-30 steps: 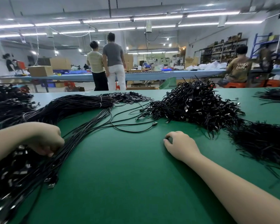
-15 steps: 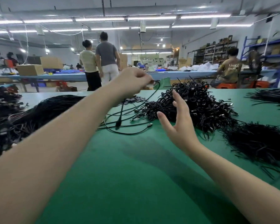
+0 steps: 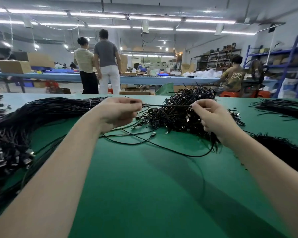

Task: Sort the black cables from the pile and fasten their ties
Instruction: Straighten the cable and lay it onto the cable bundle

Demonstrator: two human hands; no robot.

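Head view: left hand (image 3: 117, 112) and right hand (image 3: 212, 115) raised above green counter (image 3: 144, 186), each pinching one end of a black cable (image 3: 167, 105) stretched level between them; fingers of both narrow, closed on it. Tangled cable pile (image 3: 184, 110) just behind. Long straight bundle (image 3: 33, 117) lies left, loose cable (image 3: 162, 146) below hands
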